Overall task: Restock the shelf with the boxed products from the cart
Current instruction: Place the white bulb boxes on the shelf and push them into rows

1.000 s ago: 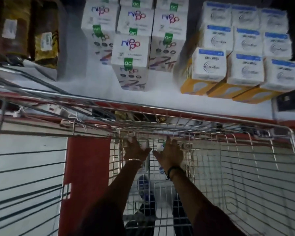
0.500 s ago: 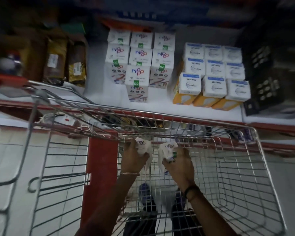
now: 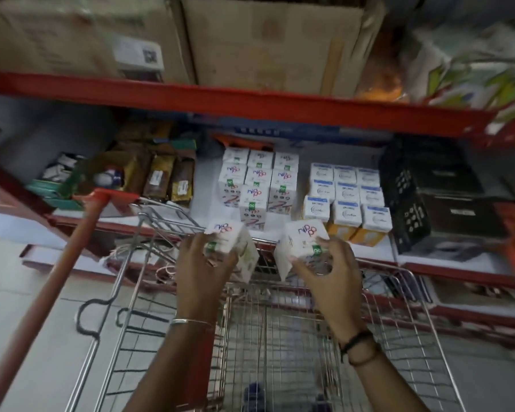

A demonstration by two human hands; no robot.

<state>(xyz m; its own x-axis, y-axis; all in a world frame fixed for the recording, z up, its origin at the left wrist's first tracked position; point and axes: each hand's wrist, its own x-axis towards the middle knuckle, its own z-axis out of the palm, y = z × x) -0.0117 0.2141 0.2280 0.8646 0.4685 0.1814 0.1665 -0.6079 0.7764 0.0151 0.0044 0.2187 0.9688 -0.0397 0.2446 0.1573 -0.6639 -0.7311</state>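
My left hand (image 3: pixel 204 264) grips a white Nippo box (image 3: pixel 231 243) and my right hand (image 3: pixel 324 272) grips a second white Nippo box (image 3: pixel 298 243). Both boxes are lifted above the front rim of the wire cart (image 3: pixel 399 316), just short of the shelf edge. On the white shelf (image 3: pixel 208 200) behind them stands a block of matching Nippo boxes (image 3: pixel 259 179), several deep. A group of white and blue boxes on orange bases (image 3: pixel 347 200) sits to their right.
Brown packets (image 3: pixel 167 179) stand left of the Nippo stack and a black crate (image 3: pixel 422 188) sits at the right. A red shelf beam (image 3: pixel 250 102) with cardboard cartons (image 3: pixel 268 40) runs overhead. A red pole (image 3: pixel 45 292) slants at the left.
Both hands rose out of the cart's far end, each with a Nippo box, up to shelf height. The view tilted upward, so the upper shelf and cartons came into sight.
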